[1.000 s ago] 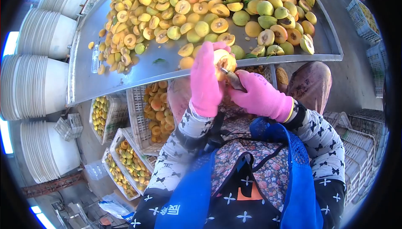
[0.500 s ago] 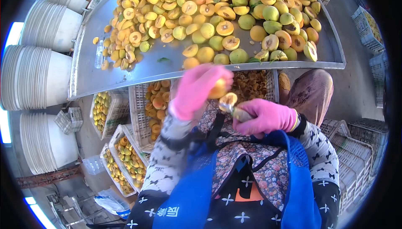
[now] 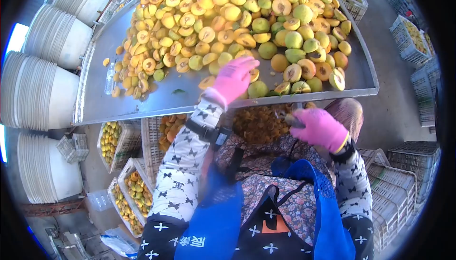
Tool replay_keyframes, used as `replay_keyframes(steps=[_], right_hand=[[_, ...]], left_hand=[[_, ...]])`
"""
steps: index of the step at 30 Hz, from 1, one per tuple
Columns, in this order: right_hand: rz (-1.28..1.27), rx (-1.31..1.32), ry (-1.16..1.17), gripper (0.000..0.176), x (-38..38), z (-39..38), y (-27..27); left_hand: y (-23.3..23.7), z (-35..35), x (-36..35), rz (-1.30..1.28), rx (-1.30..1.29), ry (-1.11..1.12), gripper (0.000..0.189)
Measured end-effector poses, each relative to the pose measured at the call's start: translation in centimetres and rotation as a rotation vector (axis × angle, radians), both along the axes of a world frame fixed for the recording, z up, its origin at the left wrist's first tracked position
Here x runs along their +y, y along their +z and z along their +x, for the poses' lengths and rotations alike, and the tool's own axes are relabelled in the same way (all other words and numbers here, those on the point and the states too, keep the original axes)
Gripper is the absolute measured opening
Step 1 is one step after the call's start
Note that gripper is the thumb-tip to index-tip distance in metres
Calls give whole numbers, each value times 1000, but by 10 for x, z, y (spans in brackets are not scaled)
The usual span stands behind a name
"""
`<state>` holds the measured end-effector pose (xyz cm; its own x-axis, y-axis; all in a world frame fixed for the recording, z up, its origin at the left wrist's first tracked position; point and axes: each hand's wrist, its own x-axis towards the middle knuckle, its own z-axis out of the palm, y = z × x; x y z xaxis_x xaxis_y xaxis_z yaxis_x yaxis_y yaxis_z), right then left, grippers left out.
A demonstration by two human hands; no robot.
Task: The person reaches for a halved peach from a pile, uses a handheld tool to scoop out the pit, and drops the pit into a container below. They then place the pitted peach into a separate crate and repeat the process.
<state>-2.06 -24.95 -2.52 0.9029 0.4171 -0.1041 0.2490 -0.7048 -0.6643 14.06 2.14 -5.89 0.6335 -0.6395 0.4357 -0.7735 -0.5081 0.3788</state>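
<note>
My left hand [image 3: 236, 79], in a pink glove, is over the near edge of the metal tray [image 3: 156, 109]. Its fingers reach out among yellow peaches, beside a cut peach half [image 3: 254, 75]; the fingertips' contact is partly hidden. In its pink glove, my right hand [image 3: 319, 128] is closed round the greyish handle of a pitting spoon [image 3: 294, 121], whose tip is blurred. That hand is just below the tray's rim, above a crate of brown peach scraps [image 3: 259, 124]. Whole and halved peaches [image 3: 206, 34] are heaped across the tray.
Left of my lap, a crate of peach halves [image 3: 171, 129] stands partly under the tray. More fruit crates [image 3: 137, 189] are on the floor at left. Stacked white tubs [image 3: 66, 86] line the left side. Plastic crates [image 3: 392, 193] are stacked at right. A plastic bottle [image 3: 110, 78] lies on the tray.
My left hand has moved up from above my lap to the peaches on the tray. The peach half at the spoon is gone from there. My right hand has shifted right with the spoon.
</note>
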Motion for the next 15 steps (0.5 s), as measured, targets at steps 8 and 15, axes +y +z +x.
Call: replay_keyframes(steps=[8, 15], right_hand=[[211, -32, -221, 35, 2, -29, 8], [403, -370, -238, 43, 51, -11, 15]], left_hand=[[26, 28, -14, 782, 297, -13, 51], [34, -32, 17, -812, 1230, 127, 34]])
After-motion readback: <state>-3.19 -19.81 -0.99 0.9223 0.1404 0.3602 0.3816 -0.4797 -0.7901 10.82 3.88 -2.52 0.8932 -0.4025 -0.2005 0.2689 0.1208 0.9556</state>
